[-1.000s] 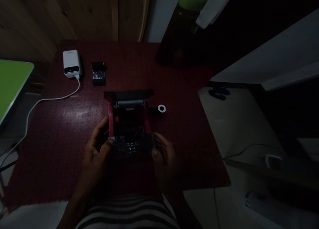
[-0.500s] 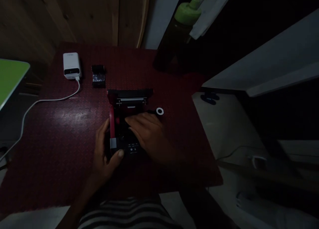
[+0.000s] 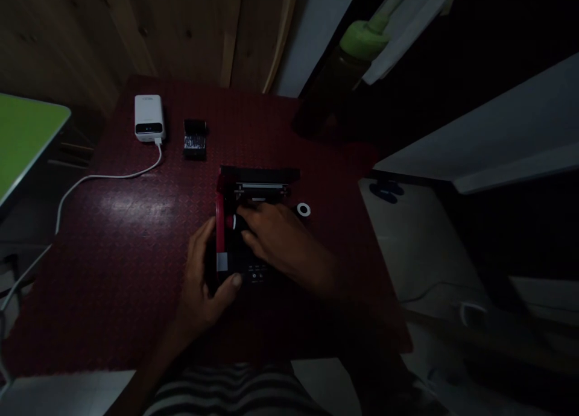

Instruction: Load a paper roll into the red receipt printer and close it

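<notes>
A small black and red machine [image 3: 221, 223], its lid raised at the back, sits on the dark red table. My left hand [image 3: 203, 277] grips its left front corner, the thumb on the front panel and the fingers along the left side. Reaching into the open compartment, my right hand [image 3: 283, 238] has its fingers bent around a dark roll [image 3: 239, 222] with a pale ring at its left end, beside a red holder. Most of the roll is hidden under the fingers. A white ring [image 3: 303, 210] shows just right of the machine.
A white power bank [image 3: 149, 116] with a cable lies at the table's back left, near a small black roll [image 3: 195, 140] of film. A bottle with a green cap [image 3: 362, 41] stands at the back right. A green board [image 3: 27, 138] is at the far left.
The view has shifted, so the table's objects appear farther right. My right fingers have moved deeper into the compartment, and the roll's pale end now shows. My left hand keeps its hold.
</notes>
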Demonstrator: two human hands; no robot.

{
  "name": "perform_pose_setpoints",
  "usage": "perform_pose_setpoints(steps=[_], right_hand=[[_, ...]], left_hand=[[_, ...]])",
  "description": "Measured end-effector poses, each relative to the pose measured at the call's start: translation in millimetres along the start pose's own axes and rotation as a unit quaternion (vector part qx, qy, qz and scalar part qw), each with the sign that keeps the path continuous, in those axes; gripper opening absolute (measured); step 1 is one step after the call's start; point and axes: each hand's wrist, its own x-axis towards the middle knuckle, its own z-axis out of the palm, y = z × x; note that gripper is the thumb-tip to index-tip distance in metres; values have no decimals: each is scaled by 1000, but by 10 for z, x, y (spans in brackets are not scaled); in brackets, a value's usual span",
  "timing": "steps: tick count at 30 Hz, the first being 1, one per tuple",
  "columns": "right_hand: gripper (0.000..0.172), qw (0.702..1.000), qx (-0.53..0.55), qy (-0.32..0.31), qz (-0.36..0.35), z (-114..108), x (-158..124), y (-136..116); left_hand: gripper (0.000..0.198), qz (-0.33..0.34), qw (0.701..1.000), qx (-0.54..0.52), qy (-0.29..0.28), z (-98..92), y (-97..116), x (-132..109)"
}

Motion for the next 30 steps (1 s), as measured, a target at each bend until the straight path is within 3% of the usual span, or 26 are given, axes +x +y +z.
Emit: perform_pose_setpoints(steps=[3,5,8,10,14,18,23,27,30], right_hand=[[27,999,-7,43,6,-19,-83,-47],[22,992,-4,122,-8,19,-203,-47],[19,954,100,277,-50,93,-517,61],[23,921,203,330,-33,141,-802,205],[28,886,324,313,108,335,-1307,525],[24,866,373,277,187,688,-1422,657],[23,870,356,269,210,1010,-1336,618],[28,864,383,269,184,1144,-1293,577],[32,863,397,261,174,1196,-1278,562]], left_hand=[[82,4,1000,9,8,13,-24,-6],[82,3,1000,10,13,17,-25,-4],[81,-4,1000,5,8,10,-8,4],[81,-5,1000,7,3,1,1,5],[81,-6,1000,9,6,-9,-7,-4],[81,-5,1000,4,5,-11,-21,-4],[83,-12,1000,15,5,-7,-41,6],[79,15,999,27,36,17,-67,10],[79,14,999,29,26,19,-60,19]])
